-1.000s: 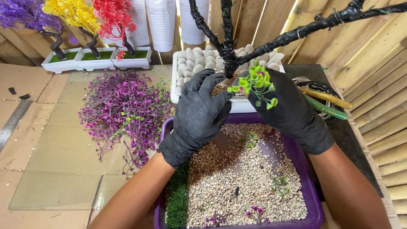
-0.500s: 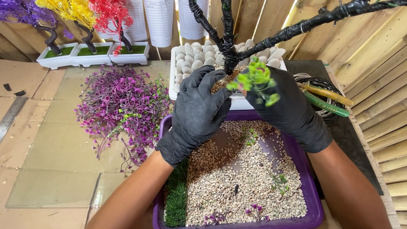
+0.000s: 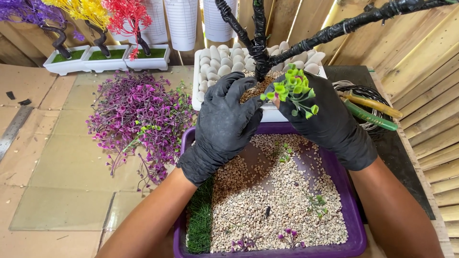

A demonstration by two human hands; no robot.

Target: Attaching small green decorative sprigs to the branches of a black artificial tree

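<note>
Both my hands wear black gloves. My left hand (image 3: 224, 125) rests with curled fingers on the brown gravel at the foot of a black wrapped tree trunk (image 3: 259, 40). The trunk stands in a white rectangular pot (image 3: 197, 71) lined with white pebbles. My right hand (image 3: 330, 122) pinches a small green artificial sprig (image 3: 294, 90) right beside the trunk's base. Under both hands lies a purple tray (image 3: 353, 210) filled with small beige gravel, a strip of fake grass and a few loose sprigs.
A heap of purple artificial foliage (image 3: 138, 117) lies left of the tray. Three small finished trees in white pots (image 3: 106, 58) stand at the back left. Green and yellow pliers (image 3: 370, 107) and coiled wire lie at right. A metal ruler (image 3: 12, 131) is at the far left.
Both hands and the green sprig stay at the trunk's base, shifting only slightly. The view has moved a little.
</note>
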